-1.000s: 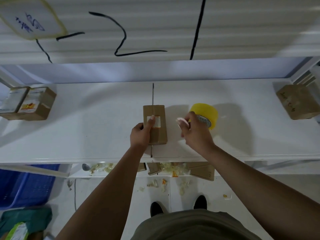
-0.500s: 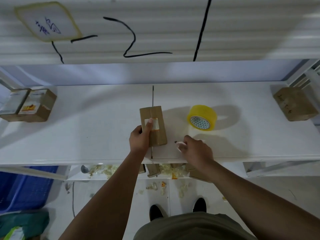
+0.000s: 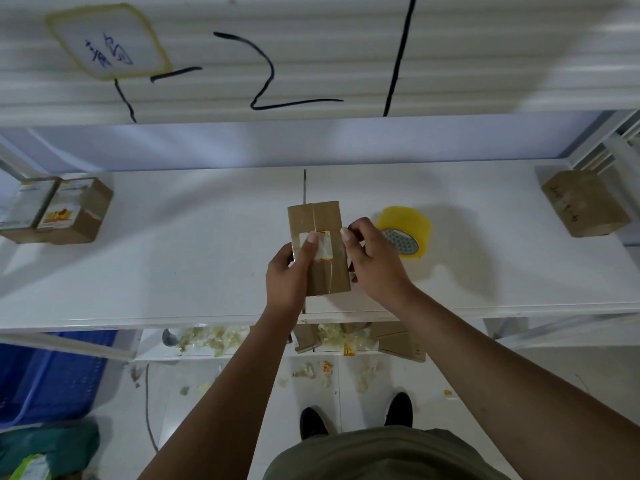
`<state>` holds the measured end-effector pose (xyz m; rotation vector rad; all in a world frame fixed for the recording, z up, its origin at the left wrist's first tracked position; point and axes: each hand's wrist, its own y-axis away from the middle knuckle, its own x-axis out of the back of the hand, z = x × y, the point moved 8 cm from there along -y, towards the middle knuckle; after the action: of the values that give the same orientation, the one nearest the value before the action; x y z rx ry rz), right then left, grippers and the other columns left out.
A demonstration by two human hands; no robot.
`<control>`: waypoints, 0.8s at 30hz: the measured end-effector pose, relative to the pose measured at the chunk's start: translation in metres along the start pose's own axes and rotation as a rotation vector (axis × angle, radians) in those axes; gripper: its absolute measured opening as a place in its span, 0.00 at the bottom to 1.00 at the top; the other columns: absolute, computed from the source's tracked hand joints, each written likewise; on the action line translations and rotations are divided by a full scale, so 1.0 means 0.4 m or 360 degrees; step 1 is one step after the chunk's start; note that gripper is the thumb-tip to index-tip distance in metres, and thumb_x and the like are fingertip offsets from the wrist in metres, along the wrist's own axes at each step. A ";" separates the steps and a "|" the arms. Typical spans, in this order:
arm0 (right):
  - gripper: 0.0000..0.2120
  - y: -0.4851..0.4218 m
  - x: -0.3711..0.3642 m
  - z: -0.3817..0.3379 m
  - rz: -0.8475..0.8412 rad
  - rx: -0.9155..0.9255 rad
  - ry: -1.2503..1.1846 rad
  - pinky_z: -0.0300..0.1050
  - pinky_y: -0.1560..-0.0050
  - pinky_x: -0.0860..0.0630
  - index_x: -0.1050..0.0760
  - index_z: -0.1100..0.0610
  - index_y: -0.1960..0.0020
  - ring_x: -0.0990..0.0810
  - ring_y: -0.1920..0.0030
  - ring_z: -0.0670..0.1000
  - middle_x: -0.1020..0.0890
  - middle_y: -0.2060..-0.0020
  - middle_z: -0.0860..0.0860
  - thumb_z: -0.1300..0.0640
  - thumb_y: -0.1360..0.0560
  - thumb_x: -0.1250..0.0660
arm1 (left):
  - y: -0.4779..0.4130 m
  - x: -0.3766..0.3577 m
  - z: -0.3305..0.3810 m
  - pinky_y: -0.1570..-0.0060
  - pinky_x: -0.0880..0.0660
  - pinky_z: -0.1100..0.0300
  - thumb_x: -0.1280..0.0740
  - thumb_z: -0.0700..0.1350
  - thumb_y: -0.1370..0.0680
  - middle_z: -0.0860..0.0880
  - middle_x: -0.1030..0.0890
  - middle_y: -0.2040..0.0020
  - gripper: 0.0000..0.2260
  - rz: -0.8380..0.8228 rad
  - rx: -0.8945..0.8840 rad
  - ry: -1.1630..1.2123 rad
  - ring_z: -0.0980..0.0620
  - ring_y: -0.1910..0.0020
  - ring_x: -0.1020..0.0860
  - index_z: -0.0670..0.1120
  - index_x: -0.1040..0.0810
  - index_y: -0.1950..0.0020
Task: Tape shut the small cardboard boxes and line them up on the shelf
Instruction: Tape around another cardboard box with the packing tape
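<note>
A small brown cardboard box (image 3: 322, 220) with a white label lies in the middle of the white shelf (image 3: 194, 258). My left hand (image 3: 291, 275) grips its left side, thumb pressed on the label. My right hand (image 3: 375, 261) holds the box's right edge with curled fingers. A yellow tape roll (image 3: 407, 225) stands just right of that hand. Two boxes (image 3: 74, 211) sit side by side at the shelf's far left, and another box (image 3: 583, 202) sits at the far right.
A white panel with black marker lines (image 3: 311, 64) hangs above the shelf. Below the shelf edge lie tape scraps and cardboard pieces (image 3: 346, 337). A blue crate (image 3: 48, 375) stands on the floor at left. My shoes (image 3: 356, 417) are near the shelf's front.
My right hand left the tape roll, dipped to the shelf's front edge, then came up onto the box's right side. The left hand stayed on the box, which has shifted slightly.
</note>
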<state>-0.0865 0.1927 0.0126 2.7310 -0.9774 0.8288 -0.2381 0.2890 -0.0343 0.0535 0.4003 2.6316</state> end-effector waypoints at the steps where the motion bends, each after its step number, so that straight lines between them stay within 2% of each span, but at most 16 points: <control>1: 0.11 0.005 0.003 -0.007 0.0056 0.0033 -0.0014 0.59 0.59 0.20 0.30 0.54 0.49 0.20 0.56 0.56 0.21 0.55 0.52 0.47 0.13 0.41 | 0.002 -0.002 0.007 0.57 0.15 0.58 0.30 0.66 0.20 0.50 0.10 0.50 0.18 -0.0025 0.0005 -0.0007 0.50 0.51 0.11 0.53 0.12 0.45; 4: 0.13 0.029 0.011 -0.030 0.0198 0.0108 -0.0098 0.58 0.59 0.24 0.33 0.50 0.55 0.26 0.58 0.56 0.25 0.59 0.52 0.52 0.12 0.41 | 0.011 -0.009 0.028 0.51 0.14 0.51 0.30 0.66 0.21 0.48 0.10 0.51 0.18 -0.0119 0.0013 0.0000 0.48 0.51 0.11 0.54 0.12 0.48; 6: 0.17 0.045 0.019 -0.039 0.0265 0.0088 -0.0241 0.54 0.59 0.28 0.35 0.47 0.60 0.29 0.60 0.54 0.28 0.61 0.53 0.55 0.12 0.40 | 0.020 -0.013 0.043 0.51 0.14 0.52 0.30 0.66 0.21 0.48 0.10 0.51 0.19 -0.0144 0.0003 0.0012 0.48 0.51 0.11 0.52 0.12 0.47; 7: 0.18 0.053 0.023 -0.045 0.0299 0.0056 -0.0328 0.52 0.58 0.29 0.34 0.48 0.61 0.29 0.61 0.52 0.28 0.61 0.55 0.55 0.12 0.40 | 0.024 -0.015 0.049 0.52 0.14 0.53 0.30 0.66 0.21 0.48 0.10 0.51 0.19 -0.0148 -0.0013 0.0011 0.48 0.51 0.11 0.52 0.12 0.47; 9: 0.17 0.062 0.028 -0.041 0.0321 -0.0100 -0.0644 0.49 0.55 0.26 0.26 0.53 0.61 0.25 0.60 0.50 0.25 0.60 0.57 0.55 0.13 0.38 | 0.034 -0.020 0.060 0.54 0.14 0.54 0.30 0.66 0.21 0.49 0.10 0.50 0.19 -0.0147 -0.0048 0.0018 0.49 0.51 0.11 0.53 0.12 0.45; 11: 0.14 0.065 -0.002 -0.023 0.0158 -0.0469 -0.1260 0.51 0.50 0.18 0.14 0.54 0.53 0.14 0.52 0.52 0.14 0.53 0.57 0.52 0.15 0.35 | 0.042 -0.028 0.068 0.51 0.14 0.52 0.30 0.66 0.21 0.49 0.11 0.49 0.20 -0.0147 -0.0074 0.0022 0.49 0.49 0.11 0.52 0.13 0.43; 12: 0.13 0.072 -0.026 -0.024 0.0024 -0.0646 -0.1541 0.55 0.47 0.16 0.12 0.55 0.47 0.12 0.46 0.56 0.12 0.47 0.58 0.49 0.16 0.33 | 0.046 -0.033 0.073 0.49 0.14 0.51 0.30 0.66 0.21 0.49 0.11 0.49 0.21 -0.0158 -0.0078 0.0037 0.49 0.49 0.11 0.52 0.13 0.42; 13: 0.15 0.080 -0.040 -0.026 -0.0056 -0.0774 -0.1723 0.57 0.46 0.15 0.13 0.55 0.42 0.13 0.43 0.58 0.13 0.43 0.59 0.46 0.17 0.33 | 0.049 -0.038 0.078 0.47 0.14 0.49 0.30 0.67 0.22 0.50 0.11 0.48 0.21 -0.0172 -0.0084 0.0051 0.49 0.48 0.11 0.52 0.14 0.41; 16: 0.21 0.093 -0.051 -0.021 -0.0022 -0.0923 -0.1987 0.50 0.51 0.14 0.15 0.58 0.36 0.13 0.40 0.58 0.14 0.39 0.58 0.43 0.17 0.34 | 0.050 -0.045 0.095 0.44 0.15 0.46 0.34 0.72 0.23 0.51 0.11 0.46 0.26 -0.0186 -0.0124 -0.0019 0.51 0.47 0.12 0.53 0.16 0.38; 18: 0.21 0.098 -0.056 -0.013 0.0064 -0.0950 -0.2000 0.50 0.51 0.15 0.20 0.59 0.31 0.15 0.38 0.59 0.15 0.37 0.58 0.45 0.15 0.37 | 0.049 -0.049 0.096 0.44 0.15 0.46 0.38 0.74 0.23 0.51 0.12 0.46 0.29 -0.0220 -0.0120 -0.0093 0.51 0.46 0.12 0.53 0.16 0.39; 19: 0.18 0.099 -0.059 -0.008 0.0118 -0.0940 -0.1951 0.50 0.52 0.15 0.22 0.58 0.31 0.14 0.40 0.59 0.14 0.38 0.57 0.48 0.14 0.38 | 0.051 -0.047 0.093 0.45 0.15 0.48 0.39 0.74 0.22 0.51 0.12 0.47 0.29 -0.0221 -0.0109 -0.0099 0.52 0.47 0.12 0.53 0.16 0.40; 21: 0.07 0.103 -0.053 -0.002 0.0255 -0.0914 -0.1726 0.48 0.57 0.17 0.23 0.53 0.39 0.14 0.49 0.57 0.14 0.48 0.54 0.55 0.13 0.39 | 0.055 -0.038 0.086 0.52 0.15 0.57 0.41 0.75 0.22 0.53 0.11 0.49 0.29 -0.0173 -0.0084 -0.0071 0.55 0.51 0.12 0.53 0.16 0.41; 22: 0.06 0.108 -0.046 -0.003 0.0305 -0.0894 -0.1562 0.47 0.60 0.18 0.25 0.52 0.43 0.15 0.53 0.56 0.14 0.52 0.54 0.57 0.13 0.41 | 0.057 -0.032 0.081 0.56 0.16 0.61 0.41 0.75 0.22 0.54 0.11 0.50 0.29 -0.0142 -0.0073 -0.0067 0.57 0.52 0.12 0.53 0.15 0.42; 24: 0.08 0.107 -0.031 -0.011 0.0360 -0.0834 -0.1209 0.53 0.57 0.17 0.26 0.52 0.43 0.16 0.51 0.60 0.15 0.51 0.56 0.60 0.13 0.43 | 0.061 -0.020 0.069 0.59 0.18 0.65 0.42 0.74 0.21 0.55 0.11 0.52 0.29 -0.0106 -0.0048 -0.0108 0.59 0.54 0.13 0.53 0.15 0.43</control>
<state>-0.1230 0.1674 0.0068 2.4703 -1.3844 -0.4675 -0.2390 0.2720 -0.0006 0.1177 0.3334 2.5615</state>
